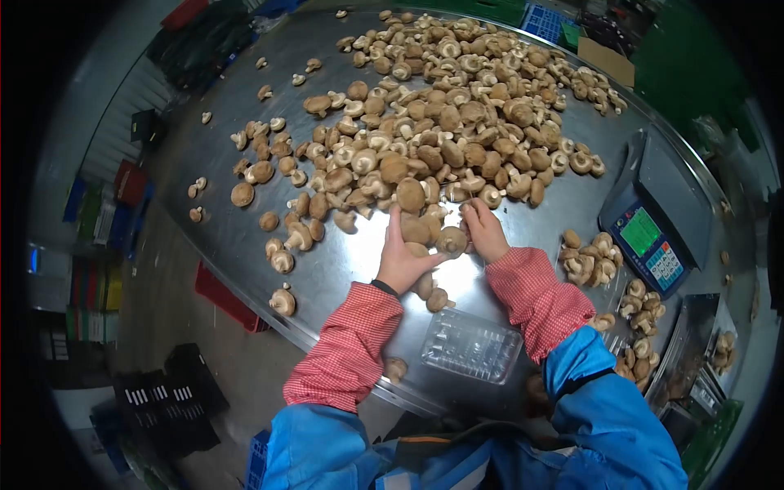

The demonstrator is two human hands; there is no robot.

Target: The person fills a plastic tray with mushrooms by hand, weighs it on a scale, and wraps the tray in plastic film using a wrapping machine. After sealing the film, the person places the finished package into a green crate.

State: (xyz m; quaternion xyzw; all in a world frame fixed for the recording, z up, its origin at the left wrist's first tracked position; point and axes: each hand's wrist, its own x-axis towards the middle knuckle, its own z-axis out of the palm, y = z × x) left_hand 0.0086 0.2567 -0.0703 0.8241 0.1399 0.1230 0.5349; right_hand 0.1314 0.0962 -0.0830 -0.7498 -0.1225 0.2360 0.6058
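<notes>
My left hand (401, 255) is at the front edge of a large mushroom pile (441, 106), thumb and fingers spread around several brown mushrooms (416, 229). My right hand (485, 232) is just right of them, its fingers curled together beside a round mushroom (452, 241); what its fingertips hold, if anything, is hidden. Below both hands a clear plastic tray (471, 346) lies on the metal table (367, 327). A few mushrooms (437, 300) rest between my left hand and the tray.
A scale (653, 220) with a lit green display stands at the right. Small mushroom groups (590, 260) lie beside it, with more (637, 363) lower right. Loose mushrooms (282, 301) dot the left side. A red crate (229, 298) is below the table's left edge.
</notes>
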